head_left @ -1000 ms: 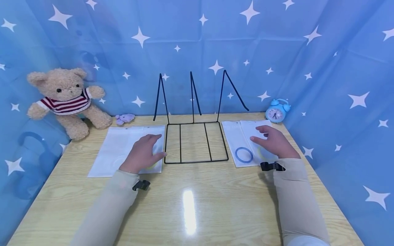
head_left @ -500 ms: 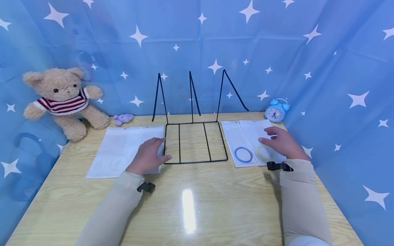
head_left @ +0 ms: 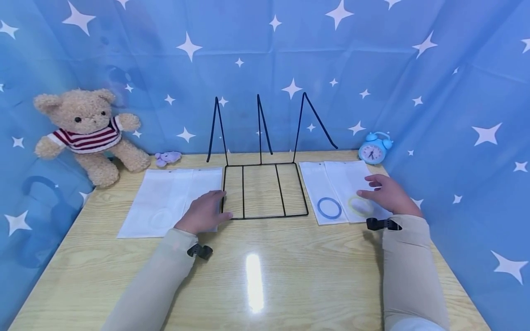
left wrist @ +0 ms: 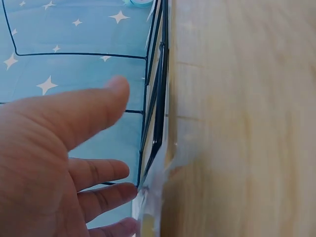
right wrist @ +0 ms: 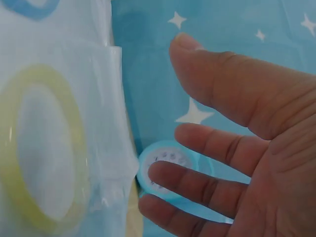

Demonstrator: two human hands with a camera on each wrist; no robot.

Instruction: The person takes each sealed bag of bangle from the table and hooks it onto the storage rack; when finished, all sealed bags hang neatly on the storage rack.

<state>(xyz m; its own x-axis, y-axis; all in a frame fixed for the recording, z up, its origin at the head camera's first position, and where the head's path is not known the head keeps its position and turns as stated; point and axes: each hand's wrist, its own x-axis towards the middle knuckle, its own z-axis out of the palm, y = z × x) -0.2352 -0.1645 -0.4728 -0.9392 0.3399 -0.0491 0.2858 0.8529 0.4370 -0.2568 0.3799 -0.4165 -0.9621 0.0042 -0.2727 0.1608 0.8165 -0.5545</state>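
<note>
Head cam: I read the black wire rack [head_left: 261, 164] at ctr of the tabletop [head_left: 310, 276], base flat, three bent uprights at the rear, btwn the L bag set [head_left: 165, 191] & the R bag set [head_left: 316, 181], both white plastic w/ overlapping layers. L hand [head_left: 201, 212]: fingers released, extended, thumb apart; pos. over the L bag set, tips at the rack's L edge. Contact w/ wire: I can't tell. R hand [head_left: 389, 197]: fingers released, loosely bent, thumb apart; pos. at the R bag set's outer side, nearest the yellow ring [head_left: 349, 205]; blue ring [head_left: 318, 208] lies further L. Alarm clock [head_left: 371, 152]: rear R corner, beyond the R hand. Purple plush toy [head_left: 167, 158] & teddy bear [head_left: 91, 142]: rear L, near the star-print curtain [head_left: 232, 78].
</note>
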